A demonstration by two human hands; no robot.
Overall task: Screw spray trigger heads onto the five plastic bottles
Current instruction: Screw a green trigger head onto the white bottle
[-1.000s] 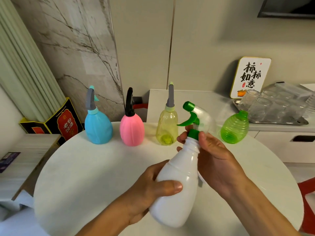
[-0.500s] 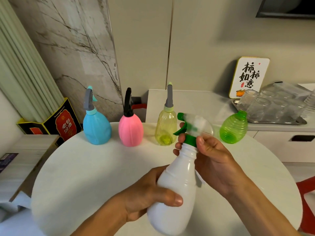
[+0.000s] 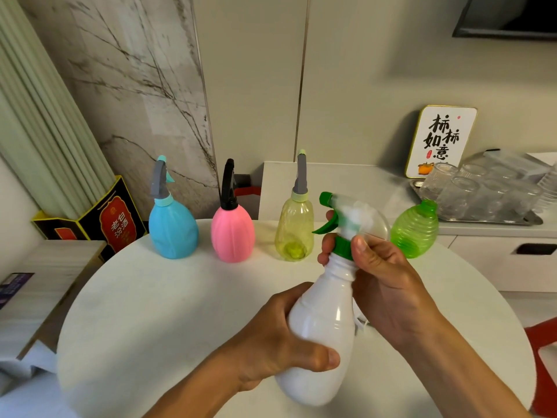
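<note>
Your left hand (image 3: 271, 342) grips the white bottle (image 3: 319, 336); your right hand (image 3: 382, 276) pinches the green collar (image 3: 342, 247). Turn the collar squarely; stop when snug.

White sign (image 3: 440, 142) on the counter reads 柿柿如意; black-and-red box (image 3: 116, 220) reads 老白汾酒.

1. Soft, even indoor light; the scene is bright with no harsh shadows.
2. Faint glare streaks the white bottle (image 3: 319, 324).
3. The spray head (image 3: 352, 220) is smeared by motion blur.
4. Wide-angle bending curves the wall lines near the edges.
</note>
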